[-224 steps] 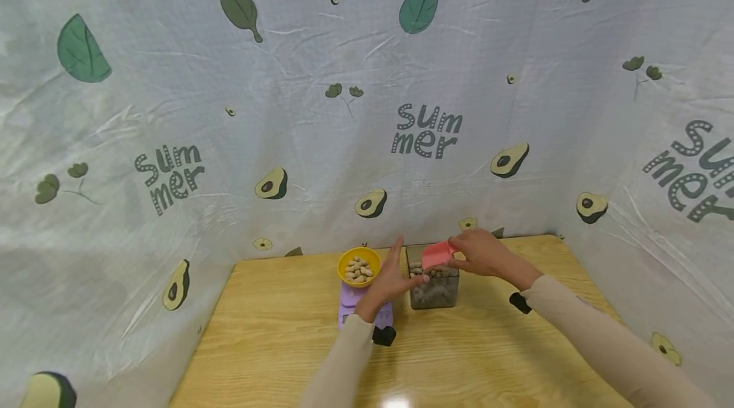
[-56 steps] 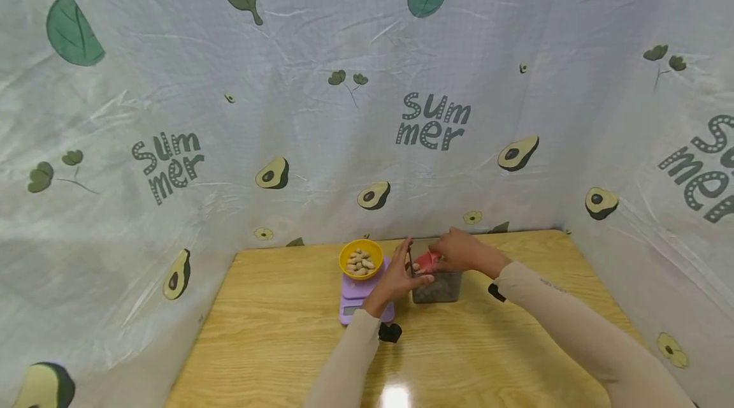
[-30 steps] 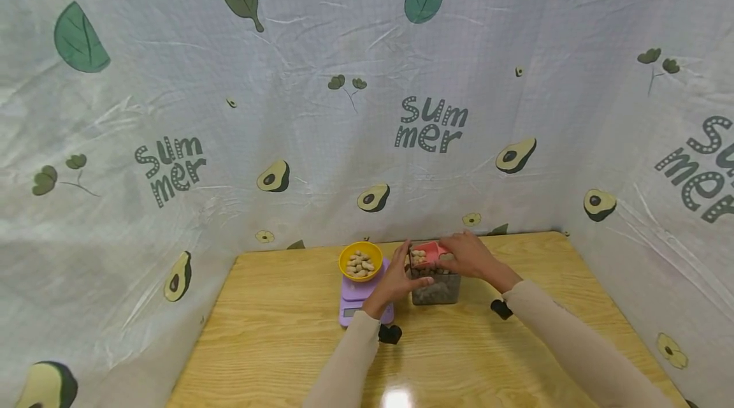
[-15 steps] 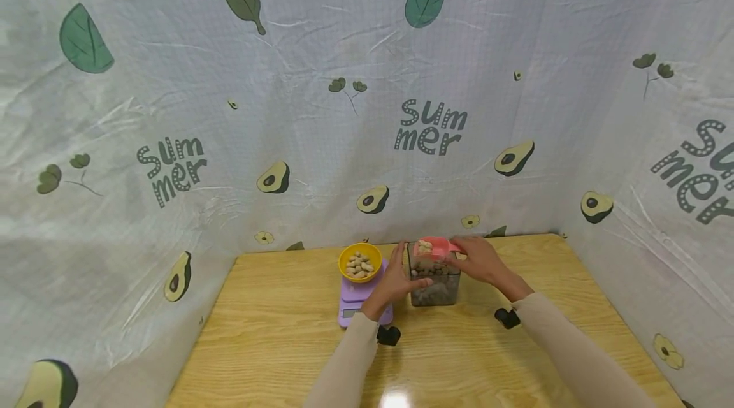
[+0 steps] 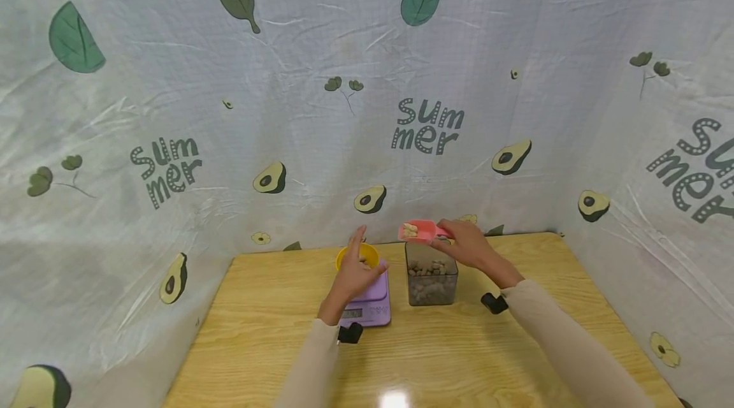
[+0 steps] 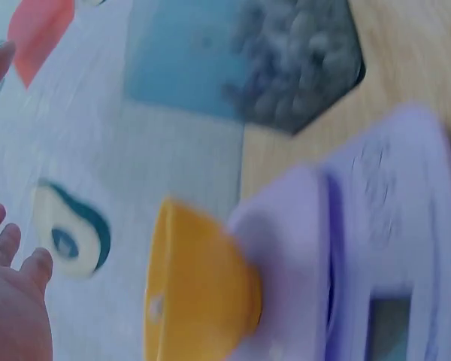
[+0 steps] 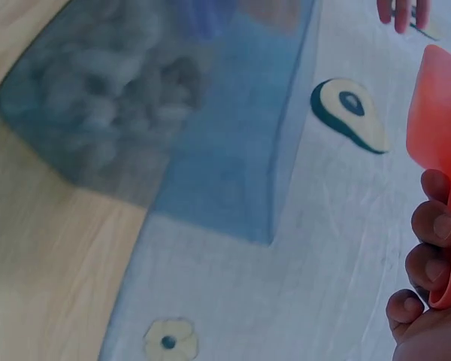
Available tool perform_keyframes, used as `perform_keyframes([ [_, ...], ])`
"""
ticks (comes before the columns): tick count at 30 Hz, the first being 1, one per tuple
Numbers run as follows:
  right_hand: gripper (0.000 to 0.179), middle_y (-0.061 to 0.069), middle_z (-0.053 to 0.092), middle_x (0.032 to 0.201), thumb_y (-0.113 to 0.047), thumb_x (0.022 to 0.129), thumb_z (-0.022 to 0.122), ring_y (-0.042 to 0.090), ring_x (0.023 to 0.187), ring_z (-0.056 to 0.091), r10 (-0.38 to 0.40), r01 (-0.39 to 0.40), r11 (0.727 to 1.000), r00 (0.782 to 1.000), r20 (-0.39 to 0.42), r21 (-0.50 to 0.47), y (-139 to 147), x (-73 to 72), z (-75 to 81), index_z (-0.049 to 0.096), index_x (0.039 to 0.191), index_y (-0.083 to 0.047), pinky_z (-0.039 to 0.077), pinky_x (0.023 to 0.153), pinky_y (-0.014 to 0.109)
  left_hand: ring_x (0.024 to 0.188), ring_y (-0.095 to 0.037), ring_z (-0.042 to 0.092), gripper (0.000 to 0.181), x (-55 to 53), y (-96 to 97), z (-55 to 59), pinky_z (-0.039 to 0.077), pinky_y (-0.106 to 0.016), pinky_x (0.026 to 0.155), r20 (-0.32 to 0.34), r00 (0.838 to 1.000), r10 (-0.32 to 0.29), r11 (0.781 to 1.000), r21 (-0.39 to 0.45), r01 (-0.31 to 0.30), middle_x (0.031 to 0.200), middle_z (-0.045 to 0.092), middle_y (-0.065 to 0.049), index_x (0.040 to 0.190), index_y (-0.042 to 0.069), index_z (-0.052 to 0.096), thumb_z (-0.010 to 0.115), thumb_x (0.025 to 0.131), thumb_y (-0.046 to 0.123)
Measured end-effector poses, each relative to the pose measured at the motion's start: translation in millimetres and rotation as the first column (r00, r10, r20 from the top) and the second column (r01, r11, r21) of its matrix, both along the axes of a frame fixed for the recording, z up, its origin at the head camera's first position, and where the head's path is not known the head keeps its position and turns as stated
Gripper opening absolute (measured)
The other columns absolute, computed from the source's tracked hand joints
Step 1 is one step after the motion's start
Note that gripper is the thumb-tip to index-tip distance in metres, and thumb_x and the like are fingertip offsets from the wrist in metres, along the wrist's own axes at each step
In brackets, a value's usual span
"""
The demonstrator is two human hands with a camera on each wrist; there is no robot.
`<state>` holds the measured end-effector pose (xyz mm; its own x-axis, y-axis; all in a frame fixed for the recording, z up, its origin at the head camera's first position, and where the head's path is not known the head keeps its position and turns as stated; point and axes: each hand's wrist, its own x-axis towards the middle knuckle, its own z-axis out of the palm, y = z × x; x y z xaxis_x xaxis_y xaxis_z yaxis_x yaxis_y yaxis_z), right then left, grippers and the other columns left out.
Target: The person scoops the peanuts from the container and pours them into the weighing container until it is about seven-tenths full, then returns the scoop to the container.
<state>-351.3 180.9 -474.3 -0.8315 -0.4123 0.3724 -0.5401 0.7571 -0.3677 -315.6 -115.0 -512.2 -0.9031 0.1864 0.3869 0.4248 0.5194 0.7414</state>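
My right hand [image 5: 467, 243] grips the handle of a pink scoop [image 5: 425, 230], its fingers curled round it in the right wrist view. Peanuts [image 5: 410, 230] lie at the scoop's front end, raised above a clear grey bin [image 5: 432, 292] that holds more peanuts. My left hand [image 5: 351, 277] is held with fingers spread and nothing in it, over or just in front of a yellow bowl [image 5: 371, 254]. The bowl sits on a lilac kitchen scale [image 5: 375, 312]; in the head view the hand hides much of both. In the left wrist view the bowl [image 6: 207, 289] shows from its side.
A wooden table [image 5: 447, 357] carries the scale and bin side by side near its back edge. A printed white cloth [image 5: 321, 140] hangs right behind and along both sides. A dark wrist camera [image 5: 494, 303] sits under the right wrist.
The scoop went down into the bin, came up with peanuts, and has now risen higher and slightly left. My left hand has left the bin's side and moved left to the bowl.
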Motion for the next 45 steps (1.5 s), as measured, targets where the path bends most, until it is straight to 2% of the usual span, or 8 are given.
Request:
perform_keyframes([
  [2, 0.033, -0.003, 0.044, 0.068, -0.046, 0.091, 0.065, 0.012, 0.062, 0.038, 0.014, -0.014, 1.0, 1.0, 0.013, -0.015, -7, -2.1, 3.3, 0.061, 0.095, -0.014, 0.029, 0.06, 0.03, 0.141, -0.041, 0.037, 0.099, -0.6, -13.4, 0.9, 0.037, -0.063, 0.109, 0.004, 1.0, 0.031, 0.999, 0.006, -0.031, 0.161, 0.026, -0.013, 0.157, 0.023, 0.021, 0.08, 0.079, 0.031],
  [7, 0.033, -0.004, 0.039, 0.066, -0.048, 0.091, 0.064, 0.01, 0.06, 0.034, 0.039, -0.039, 0.999, 0.999, 0.006, -0.019, -26, -8.1, 7.4, 0.058, 0.089, -0.015, 0.027, 0.059, 0.028, 0.147, -0.04, 0.027, 0.103, -0.2, -41.8, -1.8, 0.026, -0.063, 0.116, 0.134, 0.987, 0.087, 0.996, -0.024, -0.085, 0.165, 0.016, -0.009, 0.158, 0.025, 0.016, 0.081, 0.079, 0.038],
  [11, 0.033, -0.005, 0.042, 0.066, -0.049, 0.092, 0.063, 0.01, 0.06, 0.035, 0.076, -0.076, 0.997, 0.997, 0.009, -0.029, -42, -11.2, 9.7, 0.058, 0.089, -0.016, 0.028, 0.058, 0.028, 0.147, -0.044, 0.025, 0.106, -1.4, -54.9, -12.0, 0.027, -0.063, 0.115, 0.171, 0.98, 0.1, 0.993, -0.074, -0.088, 0.164, 0.014, -0.015, 0.158, 0.016, 0.014, 0.081, 0.079, 0.038],
  [17, 0.04, -0.006, 0.053, 0.072, -0.054, 0.093, 0.059, 0.011, 0.064, 0.043, 0.105, -0.106, 0.994, 0.994, 0.026, 0.041, -65, -18.3, 4.3, 0.062, 0.102, -0.015, 0.033, 0.06, 0.028, 0.147, -0.046, 0.024, 0.108, -4.7, -60.3, -29.5, 0.024, -0.063, 0.116, 0.259, 0.96, 0.109, 0.993, -0.07, -0.094, 0.163, 0.015, -0.021, 0.158, 0.008, 0.015, 0.081, 0.079, 0.039],
  [23, 0.043, -0.005, 0.053, 0.07, -0.058, 0.092, 0.058, 0.013, 0.062, 0.044, 0.116, -0.122, 0.983, 0.992, 0.051, 0.139, -83, -25.9, -3.2, 0.06, 0.1, -0.015, 0.034, 0.06, 0.028, 0.145, -0.046, 0.027, 0.109, -9.1, -61.0, -47.0, 0.025, -0.062, 0.117, 0.295, 0.951, 0.094, 0.995, -0.05, -0.083, 0.161, 0.02, -0.025, 0.157, 0.004, 0.014, 0.08, 0.079, 0.045],
  [29, 0.046, -0.005, 0.055, 0.07, -0.061, 0.091, 0.057, 0.011, 0.062, 0.044, 0.135, -0.128, 0.958, 0.991, -0.009, 0.256, -96, -33.4, -7.3, 0.06, 0.095, -0.015, 0.035, 0.059, 0.029, 0.144, -0.044, 0.031, 0.108, -11.0, -61.2, -54.9, 0.025, -0.059, 0.118, 0.326, 0.94, 0.102, 0.995, -0.034, -0.096, 0.16, 0.023, -0.025, 0.157, 0.002, 0.015, 0.08, 0.08, 0.042],
  [34, 0.046, -0.007, 0.063, 0.075, -0.064, 0.088, 0.058, 0.012, 0.065, 0.053, 0.123, -0.113, 0.919, 0.992, -0.001, 0.377, -111, -34.6, 0.6, 0.065, 0.094, -0.019, 0.044, 0.067, 0.033, 0.145, -0.041, 0.031, 0.106, -12.0, -62.0, -57.3, 0.025, -0.058, 0.118, 0.342, 0.932, 0.119, 0.993, -0.042, -0.111, 0.161, 0.024, -0.021, 0.157, 0.005, 0.016, 0.078, 0.081, 0.044],
  [45, 0.05, -0.001, 0.073, 0.094, -0.062, 0.086, 0.063, 0.019, 0.09, 0.065, 0.167, -0.093, 0.775, 0.984, -0.062, 0.626, -140, -30.6, 24.2, 0.072, 0.108, -0.017, 0.047, 0.093, 0.038, 0.145, -0.043, 0.029, 0.105, -11.0, -62.2, -55.3, 0.025, -0.059, 0.118, 0.336, 0.935, 0.111, 0.994, -0.05, -0.1, 0.16, 0.023, -0.024, 0.157, 0.003, 0.017, 0.078, 0.082, 0.043],
])
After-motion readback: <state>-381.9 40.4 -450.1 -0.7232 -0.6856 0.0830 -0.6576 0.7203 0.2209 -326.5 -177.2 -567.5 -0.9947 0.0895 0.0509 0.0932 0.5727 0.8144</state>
